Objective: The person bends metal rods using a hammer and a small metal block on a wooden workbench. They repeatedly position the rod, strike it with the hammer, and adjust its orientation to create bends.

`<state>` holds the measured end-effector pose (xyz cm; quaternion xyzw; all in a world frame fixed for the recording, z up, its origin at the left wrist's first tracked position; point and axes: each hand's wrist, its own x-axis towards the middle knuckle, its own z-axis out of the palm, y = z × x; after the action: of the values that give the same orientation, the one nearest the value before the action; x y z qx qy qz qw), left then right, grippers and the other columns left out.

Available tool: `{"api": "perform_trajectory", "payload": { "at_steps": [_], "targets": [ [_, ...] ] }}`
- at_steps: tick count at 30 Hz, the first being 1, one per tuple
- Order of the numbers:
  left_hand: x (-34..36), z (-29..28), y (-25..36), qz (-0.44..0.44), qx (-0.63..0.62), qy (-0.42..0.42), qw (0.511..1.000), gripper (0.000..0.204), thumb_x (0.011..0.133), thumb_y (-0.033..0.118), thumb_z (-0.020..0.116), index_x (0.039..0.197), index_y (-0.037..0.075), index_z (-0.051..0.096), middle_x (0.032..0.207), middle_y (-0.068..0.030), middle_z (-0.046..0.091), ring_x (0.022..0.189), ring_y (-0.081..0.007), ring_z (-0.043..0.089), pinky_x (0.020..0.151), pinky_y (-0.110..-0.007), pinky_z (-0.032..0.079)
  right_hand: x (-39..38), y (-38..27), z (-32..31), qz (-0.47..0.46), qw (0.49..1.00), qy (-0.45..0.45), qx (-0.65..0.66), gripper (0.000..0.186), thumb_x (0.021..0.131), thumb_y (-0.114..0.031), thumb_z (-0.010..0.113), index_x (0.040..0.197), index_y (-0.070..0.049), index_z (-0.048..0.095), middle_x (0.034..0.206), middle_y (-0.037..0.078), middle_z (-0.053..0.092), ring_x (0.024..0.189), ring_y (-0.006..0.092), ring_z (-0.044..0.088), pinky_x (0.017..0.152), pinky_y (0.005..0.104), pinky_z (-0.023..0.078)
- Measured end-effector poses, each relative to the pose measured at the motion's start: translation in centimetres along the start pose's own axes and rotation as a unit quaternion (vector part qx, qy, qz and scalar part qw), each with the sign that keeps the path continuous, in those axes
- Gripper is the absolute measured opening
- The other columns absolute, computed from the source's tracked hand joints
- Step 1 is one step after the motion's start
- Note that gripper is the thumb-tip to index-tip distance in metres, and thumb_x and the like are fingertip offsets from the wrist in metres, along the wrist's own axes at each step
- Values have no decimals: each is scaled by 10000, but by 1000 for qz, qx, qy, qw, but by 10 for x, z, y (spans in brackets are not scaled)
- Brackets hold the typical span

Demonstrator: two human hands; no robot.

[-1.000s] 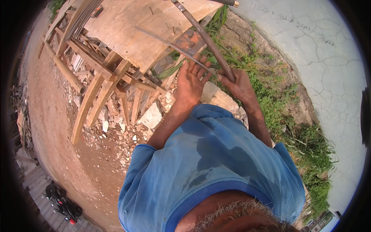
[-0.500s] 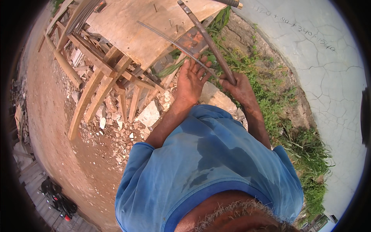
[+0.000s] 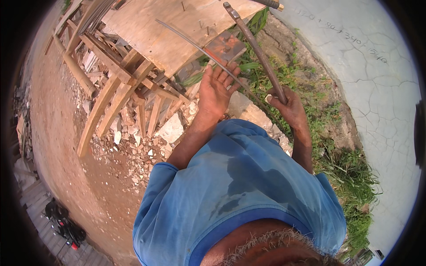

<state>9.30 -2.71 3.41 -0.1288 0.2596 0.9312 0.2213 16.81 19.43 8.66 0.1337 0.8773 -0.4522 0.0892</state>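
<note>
My left hand (image 3: 214,91) is open, palm up and fingers spread, with a long thin metal rod (image 3: 184,38) crossing at its fingers. The rod runs from above the plywood board (image 3: 142,35) down toward my right side. My right hand (image 3: 288,106) is closed round a heavy dark metal bar (image 3: 259,53) with a fitting at its upper end, held slanting up and left. Several nails stand up from the board, and a rusty metal plate (image 3: 228,42) with orange patches is at its right edge.
Timber supports (image 3: 122,102) and a round pole (image 3: 77,73) stand over broken rubble (image 3: 171,128) on the left. A dirt path (image 3: 57,133) runs past a black motorbike (image 3: 64,226). Weeds (image 3: 341,168) border a cracked grey concrete surface (image 3: 372,102) at the right.
My right hand and the heavy bar have moved rightward, away from my left hand. The thin rod's lower part now shows beyond my left fingers, sloping down past my right hand.
</note>
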Motion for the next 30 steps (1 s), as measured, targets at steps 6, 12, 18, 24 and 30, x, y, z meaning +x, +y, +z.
{"api": "perform_trajectory", "payload": {
  "at_steps": [6, 12, 18, 24, 30],
  "targets": [
    [-1, -1, 11, 0, 18, 7, 1000, 747, 1010, 557, 398, 1485, -17, 348, 1473, -207, 470, 1386, -332, 439, 1161, -525, 277, -16, 14, -15, 8, 998, 7, 65, 408, 835, -287, 752, 1097, 23, 714, 882, 101, 665, 856, 201, 640, 800, 342, 493],
    [-3, 2, 13, -17, 9, 7, 1000, 749, 1012, 553, 388, 1487, -24, 339, 1493, -210, 449, 1396, -330, 426, 1165, -523, 263, -26, 29, -12, 57, 986, -72, 138, 401, 842, -265, 769, 1089, 45, 710, 909, 121, 716, 892, 214, 658, 877, 379, 485],
    [-3, 1, 9, -24, 11, 5, 1000, 679, 1018, 541, 391, 1439, 8, 410, 1448, -187, 504, 1374, -316, 453, 1162, -516, 270, -27, 42, -9, 49, 962, -169, 207, 479, 819, -335, 786, 1085, 55, 704, 779, 103, 709, 825, 223, 673, 938, 398, 472],
    [6, -1, 2, 26, 160, 27, 986, 507, 1022, 399, 505, 1364, 24, 515, 1335, -153, 590, 1224, -273, 563, 1051, -428, 421, -29, 48, -5, 49, 955, -164, 244, 418, 849, -293, 755, 1070, 56, 693, 717, 75, 677, 768, 194, 649, 863, 384, 471],
    [37, 1, 0, 97, 287, 54, 951, 256, 984, 239, 633, 1123, 34, 696, 1004, -57, 697, 863, -143, 645, 802, -297, 525, -23, 56, -9, 19, 960, -98, 260, 341, 849, -189, 762, 1038, 78, 669, 713, 86, 661, 645, 171, 646, 657, 322, 516]
  ]
}}
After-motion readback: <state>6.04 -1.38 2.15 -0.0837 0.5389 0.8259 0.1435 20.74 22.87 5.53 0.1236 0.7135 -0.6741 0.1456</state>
